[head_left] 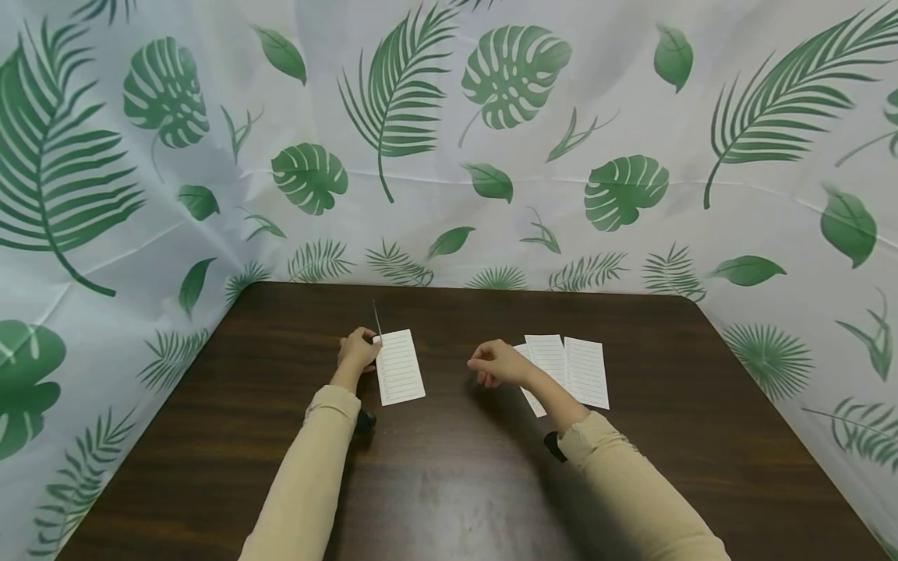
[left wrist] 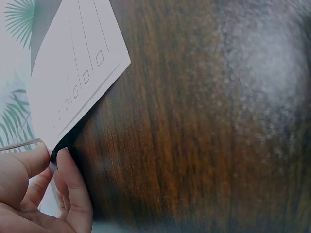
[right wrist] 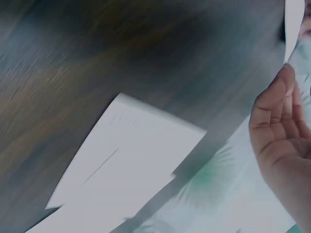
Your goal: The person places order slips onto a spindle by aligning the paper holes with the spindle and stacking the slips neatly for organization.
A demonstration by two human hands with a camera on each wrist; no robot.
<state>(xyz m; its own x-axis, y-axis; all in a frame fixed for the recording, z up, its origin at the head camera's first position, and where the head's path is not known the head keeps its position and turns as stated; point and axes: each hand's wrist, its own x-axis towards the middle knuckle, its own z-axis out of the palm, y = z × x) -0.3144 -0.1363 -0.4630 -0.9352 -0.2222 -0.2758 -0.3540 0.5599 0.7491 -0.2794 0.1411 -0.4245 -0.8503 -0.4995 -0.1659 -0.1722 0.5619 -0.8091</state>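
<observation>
My left hand (head_left: pixel 358 352) pinches the edge of a white lined card (head_left: pixel 400 368) between thumb and fingers. Small checkboxes run along the lines of this card (left wrist: pixel 80 73), which is tilted over the table in the left wrist view. A second thin sheet (head_left: pixel 376 319) stands up nearly edge-on at the left thumb. My right hand (head_left: pixel 500 363) hovers between that card and a group on the right, its fingers loosely bent and nothing visible in them. In the right wrist view, the right hand's fingertips (right wrist: pixel 287 73) overlap the white card behind them.
Three white lined cards (head_left: pixel 588 374) lie side by side on the right of the dark brown table (head_left: pixel 449 491), the leftmost partly hidden by the right arm. Behind the table hangs a white curtain (head_left: pixel 428 226) with green leaf prints. Dark wrist bands (head_left: pixel 554 446) show at both sleeves.
</observation>
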